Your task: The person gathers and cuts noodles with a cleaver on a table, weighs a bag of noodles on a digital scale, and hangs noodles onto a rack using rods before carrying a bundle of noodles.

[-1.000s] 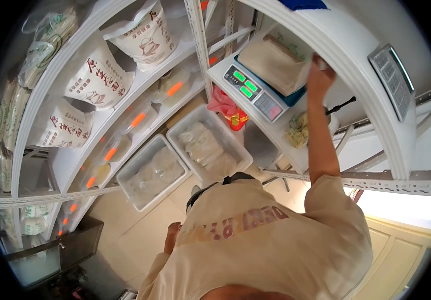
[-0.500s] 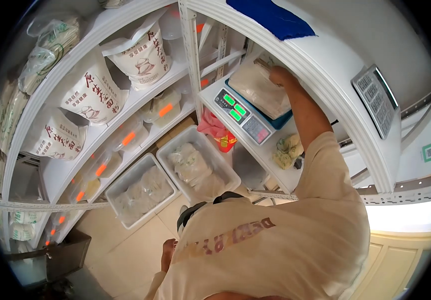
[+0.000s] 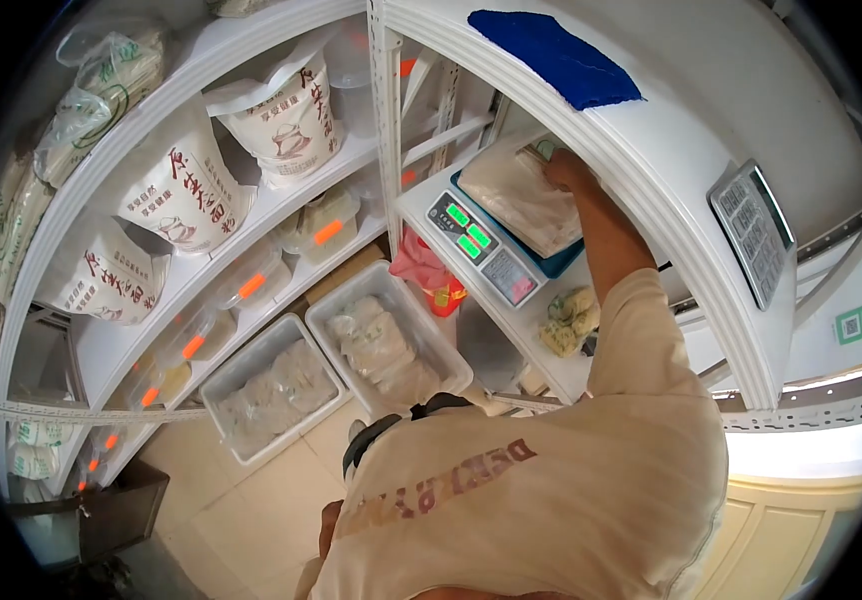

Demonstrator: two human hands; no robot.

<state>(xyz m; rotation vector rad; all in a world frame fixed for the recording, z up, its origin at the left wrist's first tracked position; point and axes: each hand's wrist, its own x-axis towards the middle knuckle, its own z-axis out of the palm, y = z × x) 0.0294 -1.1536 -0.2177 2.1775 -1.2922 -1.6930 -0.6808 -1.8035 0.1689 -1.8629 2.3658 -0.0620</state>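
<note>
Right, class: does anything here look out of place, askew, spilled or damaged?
I see no spill or damage. Only the blue cloth looks slightly odd, lying askew at the edge of the upper shelf.

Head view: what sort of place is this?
Probably a food shop's storeroom or prep area, judging by the printed sacks lined up on shelving, the lit digital scale, and the white tubs holding filled plastic bags.
</note>
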